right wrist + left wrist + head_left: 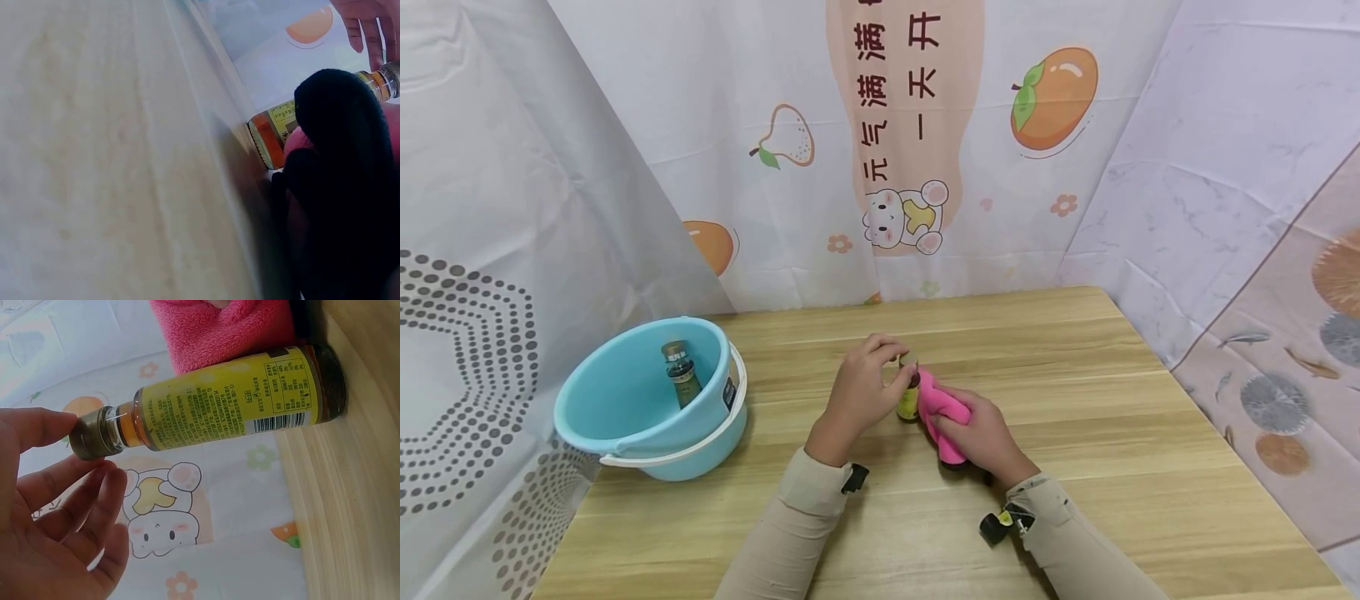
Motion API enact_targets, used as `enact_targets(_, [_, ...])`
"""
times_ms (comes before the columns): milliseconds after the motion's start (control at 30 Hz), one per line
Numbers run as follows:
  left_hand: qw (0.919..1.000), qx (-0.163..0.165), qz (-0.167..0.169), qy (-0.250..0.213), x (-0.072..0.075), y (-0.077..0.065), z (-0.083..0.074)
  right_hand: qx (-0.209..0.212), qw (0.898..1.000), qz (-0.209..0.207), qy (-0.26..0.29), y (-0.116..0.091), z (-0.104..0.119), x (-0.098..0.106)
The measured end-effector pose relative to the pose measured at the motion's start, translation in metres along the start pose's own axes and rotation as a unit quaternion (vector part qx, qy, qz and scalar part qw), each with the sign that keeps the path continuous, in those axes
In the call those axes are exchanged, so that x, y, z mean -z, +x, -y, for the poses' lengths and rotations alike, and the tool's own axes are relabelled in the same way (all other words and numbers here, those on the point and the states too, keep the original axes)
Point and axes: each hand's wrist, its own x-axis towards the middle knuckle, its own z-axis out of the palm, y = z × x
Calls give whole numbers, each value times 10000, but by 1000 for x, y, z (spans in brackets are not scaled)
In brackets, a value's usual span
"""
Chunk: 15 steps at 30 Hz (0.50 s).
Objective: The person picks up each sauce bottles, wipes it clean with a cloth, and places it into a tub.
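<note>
My left hand [867, 387] pinches the dark gold cap of a small glass bottle [225, 403] between thumb and fingers. The bottle stands upright on the wooden table; its yellow label carries fine print and a barcode, and amber liquid shows through the glass. Against its right side, my right hand [985, 433] grips a fluffy pink cloth [943, 408]. A dark end shows below the cloth in the head view; I cannot tell what it belongs to. In the right wrist view a black shape [337, 125] covers much of the cloth and part of the bottle.
A light blue bucket [606, 354] with a white handle stands tilted at the table's left edge. Inside it leans another bottle [682, 375] with a gold cap. Printed curtains [790, 225] hang behind the wooden table [1112, 400] and on both sides.
</note>
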Motion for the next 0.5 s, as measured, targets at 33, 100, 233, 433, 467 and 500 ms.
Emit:
enact_targets(33, [9999, 28, -51, 108, 0, 0, 0, -29, 10000, 7, -29, 0, 0, 0])
enact_targets(100, [9993, 113, -179, 311, -1, 0, 0, -64, 9999, 23, -90, 0, 1, 0])
enact_targets(233, [9972, 308, -420, 529, -3, -1, 1, -68, 9999, 9, -92, -1, 1, 0])
enact_targets(433, [9975, 374, -449, 386, -5, -1, 2, 3, 9999, -37, -117, -1, -2, -2])
enact_targets(467, [9978, 365, -426, 356, -6, -1, 2, 23, 9999, -42, -113, -1, -2, -2])
enact_targets(500, [9980, 353, -396, 334, -6, -1, 2, 45, 9999, -59, -99, -1, -3, -2])
